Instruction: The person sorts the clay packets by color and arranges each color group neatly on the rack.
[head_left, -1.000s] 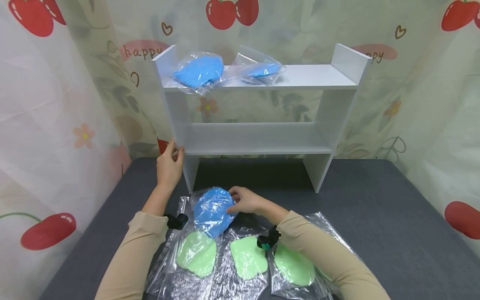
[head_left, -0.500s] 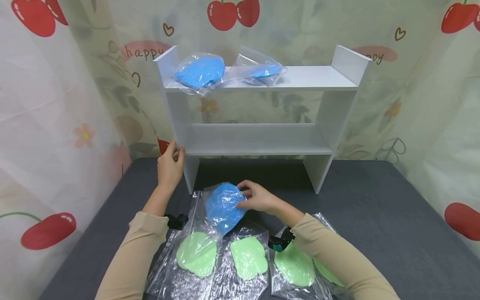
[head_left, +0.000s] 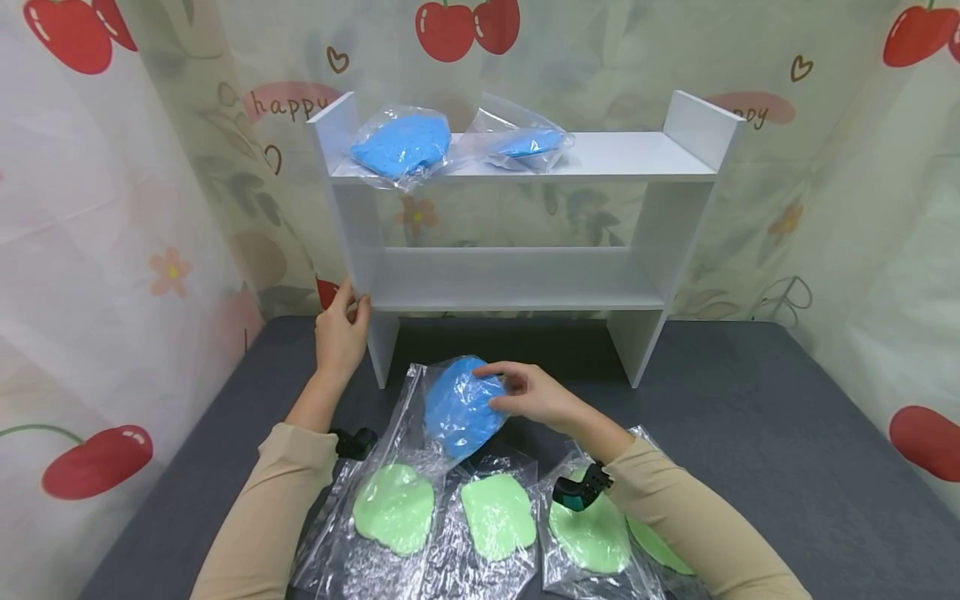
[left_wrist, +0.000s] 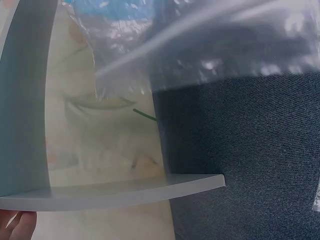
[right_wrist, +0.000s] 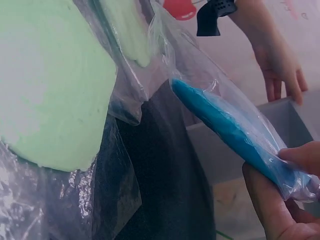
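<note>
Right hand (head_left: 536, 396) clamps the edge of a bagged blue piece (head_left: 459, 412) between thumb and fingers; the piece is tilted, just left of that hand. The hands are apart. Left hand (head_left: 341, 333) touches the side panel (head_left: 360, 242) of a white shelf unit (head_left: 517, 287), its fingers relaxed. Two other blue bags (head_left: 405, 146) lie on the unit's top board (head_left: 615, 152), beyond both hands. Bagged green pieces (head_left: 498, 518) lie on the table (head_left: 750, 442), nearer the wearer than the right hand.
</note>
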